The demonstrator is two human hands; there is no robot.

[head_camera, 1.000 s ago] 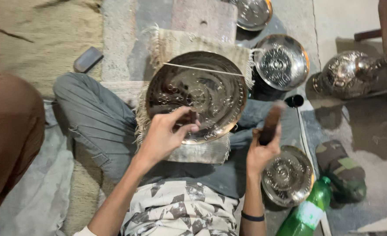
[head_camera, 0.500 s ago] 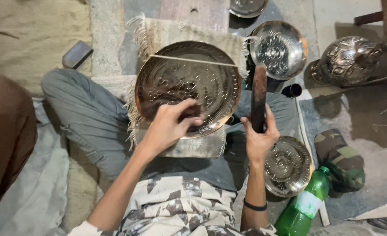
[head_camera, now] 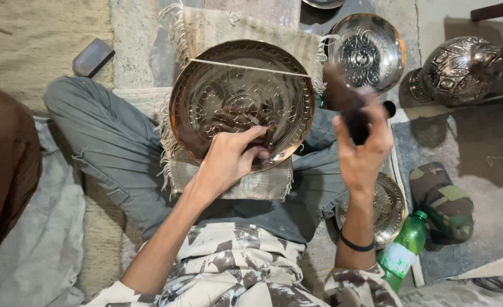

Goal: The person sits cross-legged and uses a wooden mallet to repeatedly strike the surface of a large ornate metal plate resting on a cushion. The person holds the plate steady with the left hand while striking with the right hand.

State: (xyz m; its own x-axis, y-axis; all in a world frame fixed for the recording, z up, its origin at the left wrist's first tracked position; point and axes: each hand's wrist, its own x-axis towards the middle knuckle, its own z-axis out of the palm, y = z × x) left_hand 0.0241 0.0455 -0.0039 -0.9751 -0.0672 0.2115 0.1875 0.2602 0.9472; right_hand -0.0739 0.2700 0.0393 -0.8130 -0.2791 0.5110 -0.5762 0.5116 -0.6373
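Observation:
A large round engraved metal tray (head_camera: 241, 102) rests on a fringed cloth pad (head_camera: 245, 183) over my crossed legs. My left hand (head_camera: 231, 159) lies on the tray's near rim and pinches a small dark chisel (head_camera: 269, 136) against the metal. My right hand (head_camera: 362, 153) is raised to the right of the tray, gripping a dark wooden mallet (head_camera: 348, 105) that is blurred by motion. A thin rod (head_camera: 248, 67) lies across the tray's far part.
An engraved metal bowl (head_camera: 366, 52) sits beyond the tray. An ornate metal vase (head_camera: 453, 69) lies at the right. A smaller engraved plate (head_camera: 389, 209), a green plastic bottle (head_camera: 406, 249) and a camouflage pouch (head_camera: 443, 200) sit by my right knee. A grey block (head_camera: 93, 57) lies far left.
The mallet in my right hand has swung from upright to tilted left toward the tray, now blurred. My left hand stays on the tray rim with the chisel.

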